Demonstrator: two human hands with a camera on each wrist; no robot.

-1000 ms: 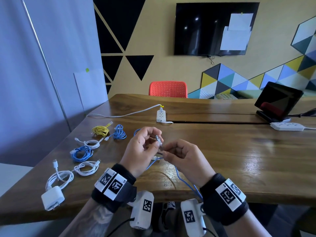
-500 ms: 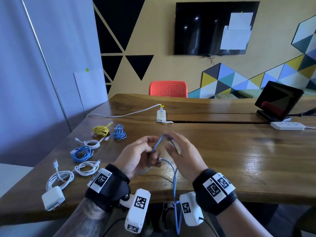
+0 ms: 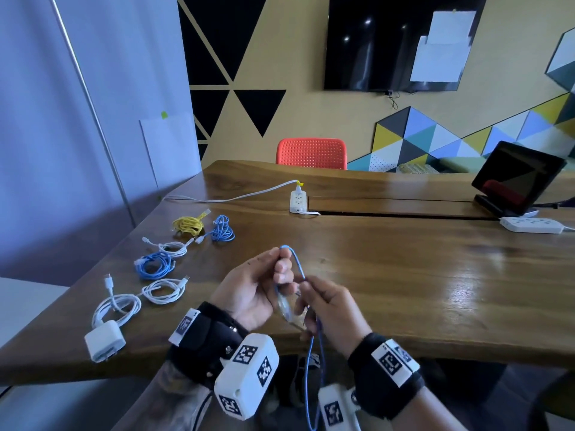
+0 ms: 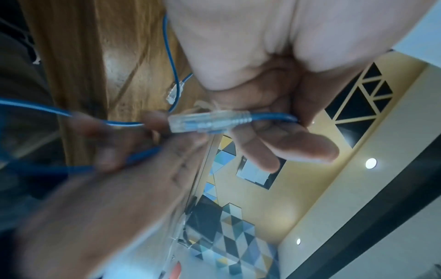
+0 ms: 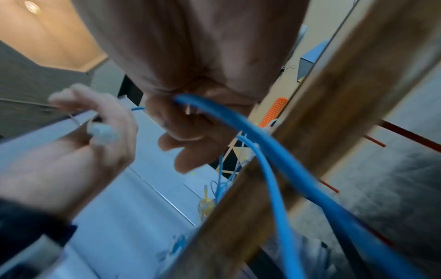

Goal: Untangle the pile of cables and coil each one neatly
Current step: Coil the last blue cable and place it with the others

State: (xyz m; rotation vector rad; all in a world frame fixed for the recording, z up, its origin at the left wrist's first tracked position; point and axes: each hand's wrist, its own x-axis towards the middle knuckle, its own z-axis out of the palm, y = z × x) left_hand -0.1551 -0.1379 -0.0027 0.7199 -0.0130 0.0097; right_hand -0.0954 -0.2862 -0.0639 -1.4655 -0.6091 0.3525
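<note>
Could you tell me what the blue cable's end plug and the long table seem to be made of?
The clear end plug on the thin blue cable looks like glossy transparent plastic: the blue wire shows through it. The cable's jacket looks like smooth, flexible plastic or rubber. The long brown table looks like varnished wood, with visible grain and shiny reflections.

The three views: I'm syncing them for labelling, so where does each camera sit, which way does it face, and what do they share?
Head: on the head, looking forward and down over the wooden table; shows the left hand, right hand and both wristbands.
Left wrist: on the left wrist, looking along the palm; shows the left hand's fingers round the clear plug.
Right wrist: on the right wrist, looking along the palm; shows the right hand's fingers pinching the blue cable.
Shared: all three show both hands and that cable.
</note>
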